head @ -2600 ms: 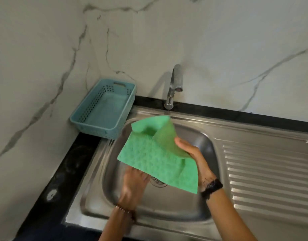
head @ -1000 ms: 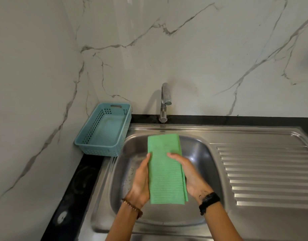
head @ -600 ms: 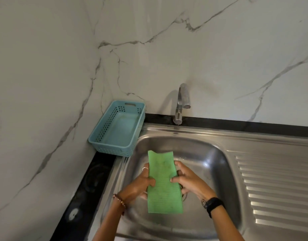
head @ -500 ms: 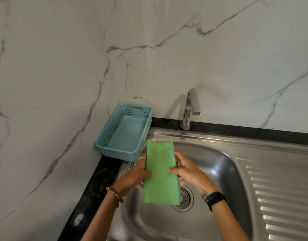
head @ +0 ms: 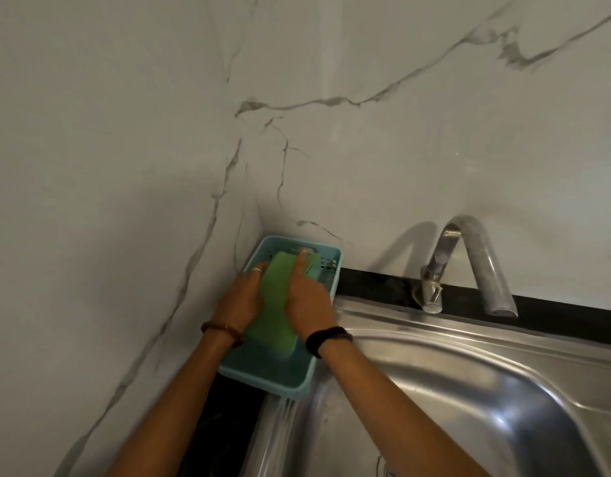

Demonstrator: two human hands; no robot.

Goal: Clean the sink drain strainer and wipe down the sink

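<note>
White marble-look wall panels (head: pixel 125 149) with grey veins meet in a corner above a brushed stainless-steel sink (head: pixel 469 390) and its curved chrome tap (head: pixel 469 256), off to the right of the grip. Between the hands sits a perforated light-blue plastic basket (head: pixel 262 376), rectangular. Left hand (head: pixel 240 299) and right hand (head: pixel 307 297) press a folded, textured green cloth (head: pixel 273 304) from either side over the basket, fingers extended. No writing is legible.
</note>
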